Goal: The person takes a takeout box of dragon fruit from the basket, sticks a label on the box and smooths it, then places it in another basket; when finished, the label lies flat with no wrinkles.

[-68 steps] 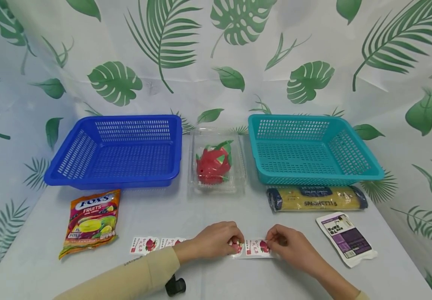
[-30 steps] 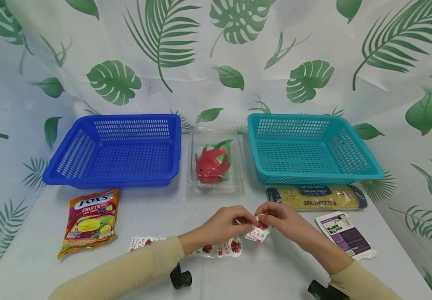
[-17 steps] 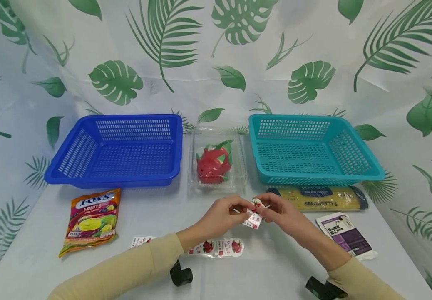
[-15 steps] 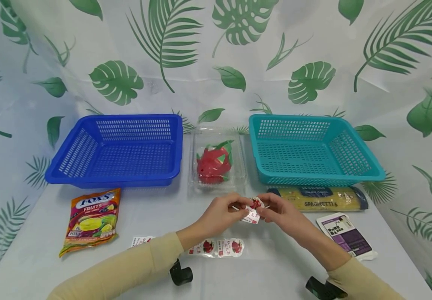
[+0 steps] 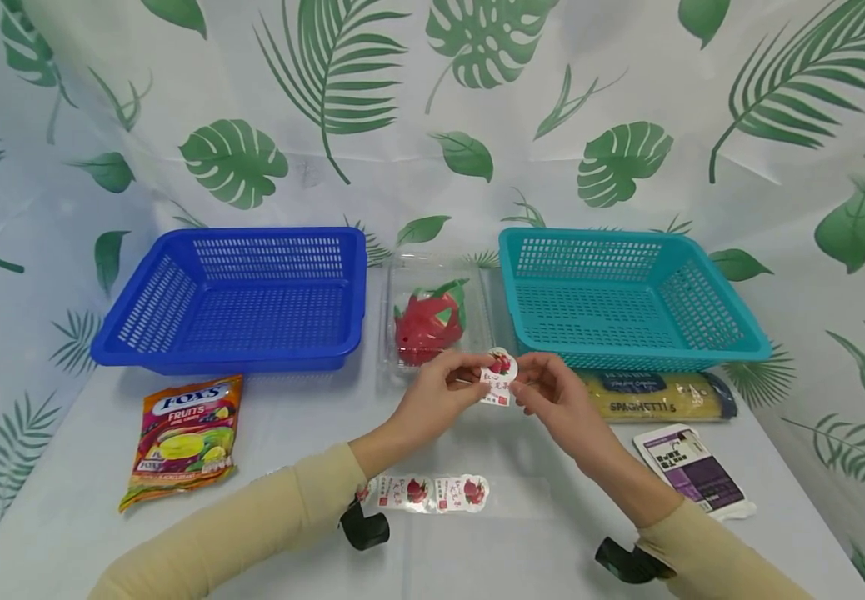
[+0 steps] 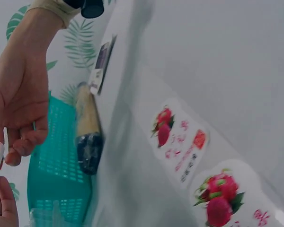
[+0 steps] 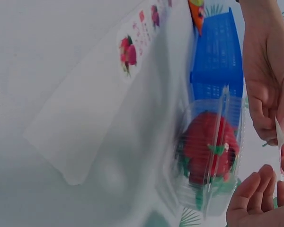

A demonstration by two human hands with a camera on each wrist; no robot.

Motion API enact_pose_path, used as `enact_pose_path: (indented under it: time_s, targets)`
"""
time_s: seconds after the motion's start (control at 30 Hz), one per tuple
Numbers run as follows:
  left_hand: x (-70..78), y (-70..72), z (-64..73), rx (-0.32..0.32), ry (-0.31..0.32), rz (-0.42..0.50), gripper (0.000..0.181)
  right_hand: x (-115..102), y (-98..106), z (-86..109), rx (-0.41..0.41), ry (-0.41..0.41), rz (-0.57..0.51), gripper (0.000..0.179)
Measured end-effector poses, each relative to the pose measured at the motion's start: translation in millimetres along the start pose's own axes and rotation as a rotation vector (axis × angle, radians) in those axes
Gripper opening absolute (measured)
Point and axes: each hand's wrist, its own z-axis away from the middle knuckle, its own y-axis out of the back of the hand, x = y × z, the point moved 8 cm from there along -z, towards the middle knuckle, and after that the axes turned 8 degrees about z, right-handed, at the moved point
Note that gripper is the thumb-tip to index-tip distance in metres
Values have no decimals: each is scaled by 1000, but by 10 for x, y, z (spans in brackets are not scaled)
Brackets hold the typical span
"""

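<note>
In the head view, the left hand and the right hand meet just right of centre, with a white label bearing a printed red fruit between them. The left grip is narrow, pinching the label's left side; the right grip is narrow too, pinching its right side. At lower centre, a strip of labels lies flat on the bench, partly hidden by the left sleeve. At centre, a clear box holding a dragon fruit sits between a blue basket and a teal basket. A candy bag lies at lower left; a spaghetti pack and a purple-and-white pouch lie at lower right.

In the left wrist view, the label shows edge-on at far left, between both hands' fingertips. The strip crosses the lower right.

In the right wrist view, the label is edge-on at lower right, again between the hands, and the clear box stands right of centre.
</note>
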Motion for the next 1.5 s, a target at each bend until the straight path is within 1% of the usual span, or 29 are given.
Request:
enact_pose_path:
  time_s: [0.1, 0.27, 0.4, 0.5, 0.63, 0.77, 0.83, 0.97, 1.07, 1.17, 1.23, 1.3, 1.5]
  targets:
    - [53, 45, -54, 20, -25, 1, 31, -71, 27, -27, 45, 29, -8, 42]
    - [102, 96, -116, 33, -33, -13, 32, -167, 56, -82, 86, 73, -29, 50]
    - [143, 136, -159, 42, -28, -25, 33, -224, 51, -147, 68, 93, 14, 44]
    - [188, 165, -201, 46, -38, -34, 33, -260, 51, -215, 53, 87, 46, 39]
    - [249, 215, -268, 53, -49, -47, 34, -346, 66, -337, 50, 88, 39, 37]
    - [268, 316, -370, 84, -36, -92, 35, -443, 67, -486, 40, 93, 48, 35]
    - [253, 383, -437, 95, -17, -136, 34, -470, 53, -582, 33, 83, 60, 35]
    - [178, 534, -576, 110, 59, -194, 30, -488, -10, -788, -1, 56, 75, 35]
    - [119, 655, -667, 133, 131, -177, 28, -486, -77, -955, -44, 37, 69, 35]
    - [71, 760, -759, 153, 173, -166, 27, -479, -133, -1108, -79, 13, 68, 34]
    - [45, 819, -817, 162, 190, -176, 26, -468, -166, -1198, -101, -9, 70, 34]
    - [28, 869, -865, 169, 197, -208, 25, -454, -195, -1277, -119, -30, 82, 35]
    - [-18, 999, -987, 178, 202, -269, 23, -446, -292, -1473, -151, -75, 90, 33]
